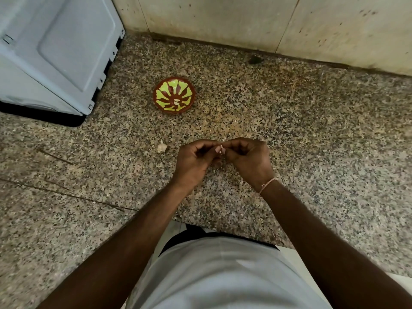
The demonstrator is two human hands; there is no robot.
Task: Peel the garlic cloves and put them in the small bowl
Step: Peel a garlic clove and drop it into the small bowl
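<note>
A small brown bowl with a green leaf pattern sits on the speckled granite counter, holding two pale peeled cloves. Nearer me, my left hand and my right hand meet fingertip to fingertip, both pinching one small garlic clove just above the counter. Only a pale sliver of that clove shows between the fingers. The rest of a garlic bulb lies on the counter to the left of my left hand.
A grey-blue appliance stands at the back left. A tiled wall runs along the back of the counter. A dark spot lies near the wall. The counter's front edge is close to my body.
</note>
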